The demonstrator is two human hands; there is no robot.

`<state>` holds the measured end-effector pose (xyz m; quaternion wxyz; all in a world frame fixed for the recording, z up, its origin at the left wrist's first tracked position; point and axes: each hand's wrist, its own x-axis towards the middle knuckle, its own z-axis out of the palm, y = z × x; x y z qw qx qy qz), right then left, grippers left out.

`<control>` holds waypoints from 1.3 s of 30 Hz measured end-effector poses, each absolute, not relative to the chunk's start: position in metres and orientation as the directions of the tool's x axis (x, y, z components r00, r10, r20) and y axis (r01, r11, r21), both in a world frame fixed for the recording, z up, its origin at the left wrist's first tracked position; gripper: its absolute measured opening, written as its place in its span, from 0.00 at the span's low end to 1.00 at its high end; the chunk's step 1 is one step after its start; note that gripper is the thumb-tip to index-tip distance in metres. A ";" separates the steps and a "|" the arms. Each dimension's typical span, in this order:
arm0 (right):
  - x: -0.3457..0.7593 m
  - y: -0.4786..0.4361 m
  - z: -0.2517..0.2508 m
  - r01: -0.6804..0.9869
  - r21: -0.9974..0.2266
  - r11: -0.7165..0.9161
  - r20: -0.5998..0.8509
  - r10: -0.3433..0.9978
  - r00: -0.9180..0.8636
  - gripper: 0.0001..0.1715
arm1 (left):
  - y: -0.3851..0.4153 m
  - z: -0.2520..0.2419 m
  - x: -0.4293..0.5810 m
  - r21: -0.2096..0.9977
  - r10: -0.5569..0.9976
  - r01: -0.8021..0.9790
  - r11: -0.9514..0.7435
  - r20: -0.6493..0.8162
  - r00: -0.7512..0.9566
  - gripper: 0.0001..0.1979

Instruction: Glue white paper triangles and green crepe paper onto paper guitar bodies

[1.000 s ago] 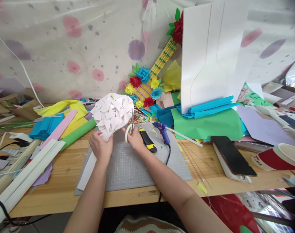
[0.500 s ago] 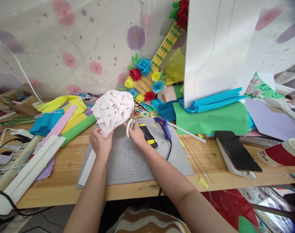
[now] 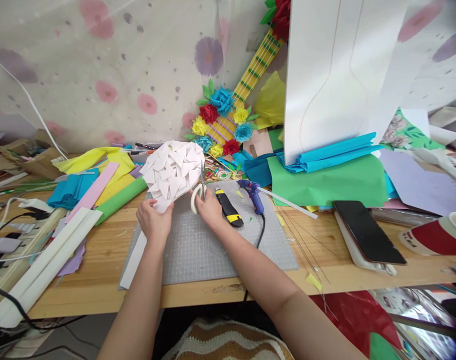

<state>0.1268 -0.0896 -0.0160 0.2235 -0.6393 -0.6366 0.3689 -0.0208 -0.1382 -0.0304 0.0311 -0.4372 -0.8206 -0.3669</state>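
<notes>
My left hand pinches white paper at the near edge of the white paper cluster, between eleven and twelve o'clock. My right hand is curled around scissors just beside it. A paper cup stands at two.

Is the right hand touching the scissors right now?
Touching. The head view shows the right hand gripping the scissors by the pale handle, blades pointing away from the person.
</notes>
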 end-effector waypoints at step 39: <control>0.178 -0.088 0.031 0.810 -0.005 0.587 0.161 0.800 -0.578 0.25 | -0.127 0.053 -0.097 0.338 0.846 0.801 0.494 0.024 -0.532 0.30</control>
